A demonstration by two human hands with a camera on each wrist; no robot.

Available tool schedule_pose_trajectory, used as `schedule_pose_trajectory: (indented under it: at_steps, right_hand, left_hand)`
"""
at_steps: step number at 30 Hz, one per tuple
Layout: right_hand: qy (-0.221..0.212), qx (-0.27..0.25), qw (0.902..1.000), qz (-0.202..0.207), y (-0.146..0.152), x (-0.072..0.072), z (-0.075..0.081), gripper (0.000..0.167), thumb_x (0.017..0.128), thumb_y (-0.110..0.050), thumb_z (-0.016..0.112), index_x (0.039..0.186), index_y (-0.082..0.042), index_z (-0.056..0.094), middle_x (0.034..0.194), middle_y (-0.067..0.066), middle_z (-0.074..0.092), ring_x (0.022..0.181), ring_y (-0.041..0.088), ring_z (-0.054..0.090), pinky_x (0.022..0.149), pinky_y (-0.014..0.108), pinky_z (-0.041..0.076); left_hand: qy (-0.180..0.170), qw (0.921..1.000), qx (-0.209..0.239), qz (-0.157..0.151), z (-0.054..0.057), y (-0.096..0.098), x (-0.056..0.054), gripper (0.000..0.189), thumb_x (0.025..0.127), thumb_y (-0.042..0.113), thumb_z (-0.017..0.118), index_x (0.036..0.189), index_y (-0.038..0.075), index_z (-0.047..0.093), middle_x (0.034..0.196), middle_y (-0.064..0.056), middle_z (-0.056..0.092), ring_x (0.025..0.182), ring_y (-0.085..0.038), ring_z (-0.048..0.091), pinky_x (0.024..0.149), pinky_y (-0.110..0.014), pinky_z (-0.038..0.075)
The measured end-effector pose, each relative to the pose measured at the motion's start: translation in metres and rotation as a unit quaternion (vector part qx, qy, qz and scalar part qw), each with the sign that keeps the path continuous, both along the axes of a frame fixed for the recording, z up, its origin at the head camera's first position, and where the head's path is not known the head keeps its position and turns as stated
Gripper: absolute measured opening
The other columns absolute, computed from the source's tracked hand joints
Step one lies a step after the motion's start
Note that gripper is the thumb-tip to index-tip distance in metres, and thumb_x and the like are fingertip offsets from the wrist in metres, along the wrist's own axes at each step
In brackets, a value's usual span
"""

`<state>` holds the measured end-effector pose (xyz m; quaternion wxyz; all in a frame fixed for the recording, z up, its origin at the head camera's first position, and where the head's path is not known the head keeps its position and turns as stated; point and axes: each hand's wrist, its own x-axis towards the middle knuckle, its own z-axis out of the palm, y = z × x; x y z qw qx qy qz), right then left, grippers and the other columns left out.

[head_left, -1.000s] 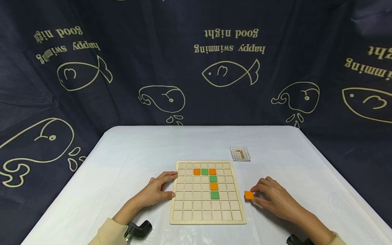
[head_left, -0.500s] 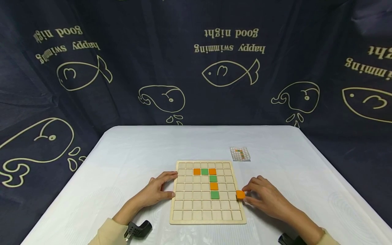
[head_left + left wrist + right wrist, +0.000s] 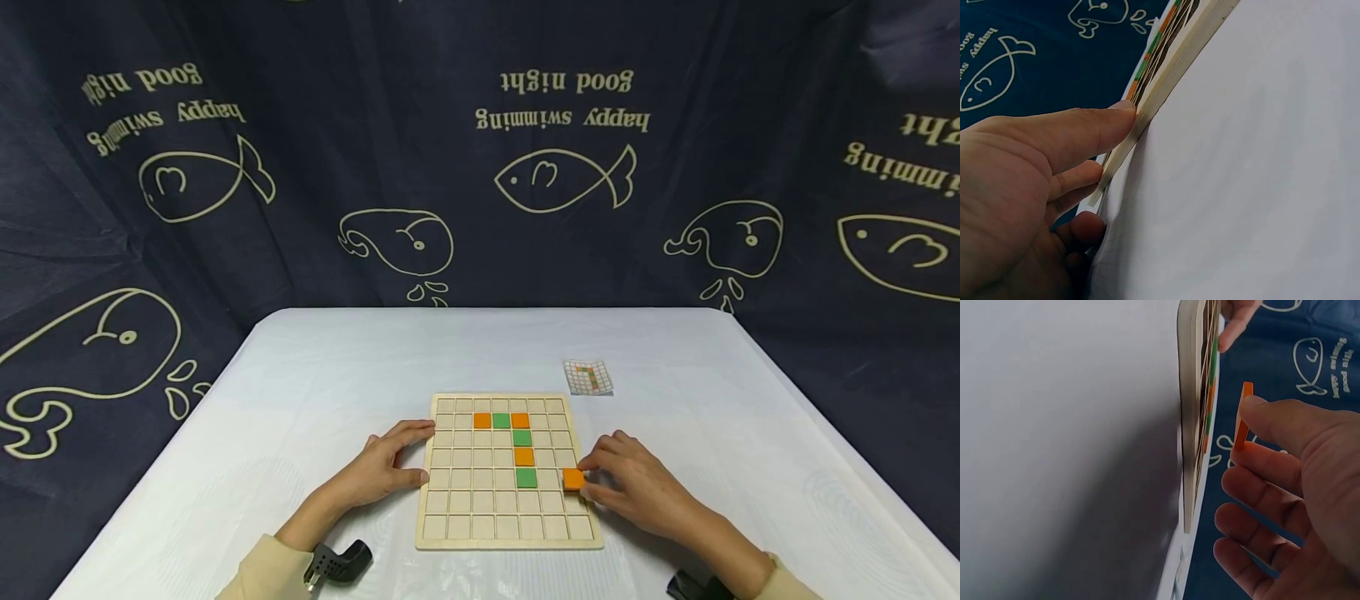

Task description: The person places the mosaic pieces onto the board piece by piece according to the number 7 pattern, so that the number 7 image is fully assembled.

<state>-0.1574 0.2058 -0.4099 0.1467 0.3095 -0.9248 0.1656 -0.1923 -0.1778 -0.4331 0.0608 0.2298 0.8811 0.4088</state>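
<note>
My right hand (image 3: 637,485) pinches a square orange tile (image 3: 573,479) between thumb and fingertips, over the right side of a wooden grid board (image 3: 483,502). In the right wrist view the orange tile (image 3: 1243,422) is seen edge-on, apart from the board, with the other fingers loosely bent. My left hand (image 3: 382,469) rests with thumb and fingertips against the board's left edge. Orange tiles alternate with green ones on the grid: a row of three near the top, then a column running down from its right end to a green tile (image 3: 527,477).
Behind the board's right corner lies a small printed card (image 3: 588,377) with a grid and a coloured pattern. A white cloth (image 3: 360,350) covers the table. Dark fabric (image 3: 480,250) with fish and whale drawings hangs behind it.
My right hand has carried the orange tile leftward, from beside the board to above its right-hand cells. The left hand, the board and the tiles on it have stayed in place.
</note>
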Motion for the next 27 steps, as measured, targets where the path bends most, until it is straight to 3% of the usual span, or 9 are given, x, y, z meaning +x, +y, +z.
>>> schedule_pose_trajectory:
  at_steps: [6,14,27]
  right_hand:
    - [-0.006,0.0,1.0,0.007,-0.007,0.0,0.0,0.019,0.076,-0.028,0.076,0.093,-0.022,0.071,0.087,-0.015,0.059,0.083,-0.001,0.041,0.074,0.025,0.041]
    - [0.001,0.002,0.9997,0.024,-0.014,0.001,0.0,0.018,0.078,-0.03,0.075,0.093,-0.022,0.071,0.087,-0.015,0.059,0.082,-0.001,0.04,0.073,0.024,0.039]
    - [-0.026,0.011,0.999,0.036,-0.028,0.004,-0.001,0.019,0.08,-0.035,0.073,0.094,-0.023,0.07,0.089,-0.016,0.058,0.084,0.0,0.04,0.074,0.024,0.04]
  left_hand:
    - [0.0,1.0,-0.003,0.002,0.0,0.001,0.0,0.065,0.08,0.028,0.074,0.138,0.01,0.049,0.148,-0.001,0.04,0.14,-0.029,0.031,0.098,-0.054,0.016]
    - [-0.004,1.0,0.002,-0.003,0.001,0.0,0.001,0.065,0.08,0.026,0.074,0.138,0.009,0.048,0.148,-0.002,0.039,0.141,-0.03,0.029,0.101,-0.063,0.01]
    - [0.007,0.9999,-0.011,-0.005,0.002,-0.001,0.001,0.065,0.081,0.03,0.073,0.138,0.01,0.048,0.148,0.001,0.04,0.14,-0.028,0.032,0.095,-0.049,0.018]
